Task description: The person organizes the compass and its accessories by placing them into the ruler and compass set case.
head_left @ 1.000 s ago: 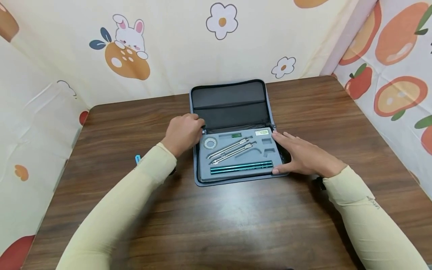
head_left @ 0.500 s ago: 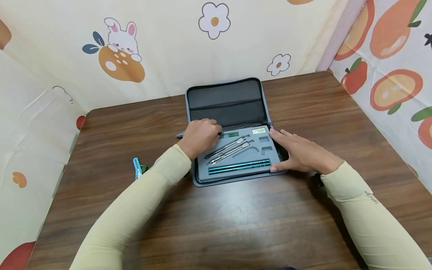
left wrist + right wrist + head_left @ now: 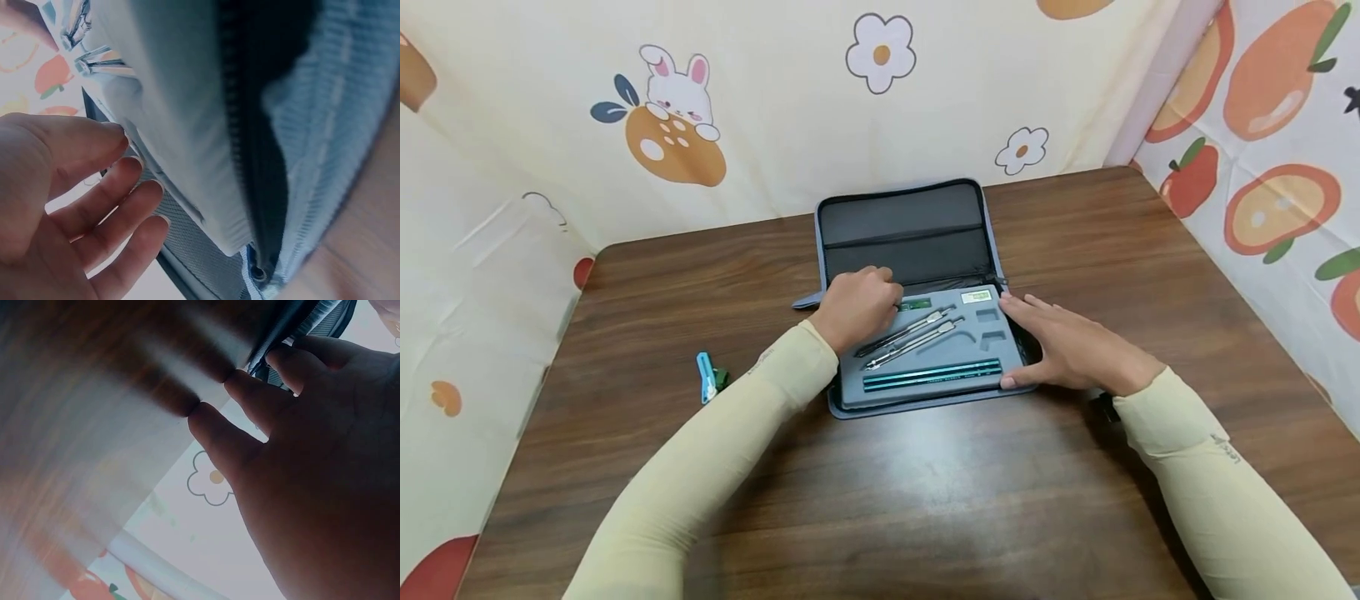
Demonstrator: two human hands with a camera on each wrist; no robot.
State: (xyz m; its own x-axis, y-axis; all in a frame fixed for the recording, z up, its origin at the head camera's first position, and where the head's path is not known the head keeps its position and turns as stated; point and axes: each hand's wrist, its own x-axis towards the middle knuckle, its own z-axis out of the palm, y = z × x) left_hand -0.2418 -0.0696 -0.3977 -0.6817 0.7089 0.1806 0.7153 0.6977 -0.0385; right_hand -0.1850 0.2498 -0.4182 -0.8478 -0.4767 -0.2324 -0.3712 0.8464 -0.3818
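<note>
Since the first frame, the left hand (image 3: 859,307) has moved right, onto the upper left of the tray (image 3: 981,352), fingers bent; I cannot tell whether it grips anything. The right hand (image 3: 1071,343), fingers extended, touches the right edge of the open case (image 3: 906,223) at frame centre, near 2 compasses (image 3: 942,330).

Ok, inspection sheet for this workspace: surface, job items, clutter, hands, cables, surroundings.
Surface: brown wood-grain table, some glare.
Job items: open zip case; grey tray inside holds silver compasses, teal pencils, small white-and-green block.
Clutter: small light-blue object beside a green one, left of the case.
Hands: left hand over the tray's left part, grip hidden; right hand spread at its right edge.
Cables: nothing seen.
Surroundings: printed cloth behind and at both sides.
</note>
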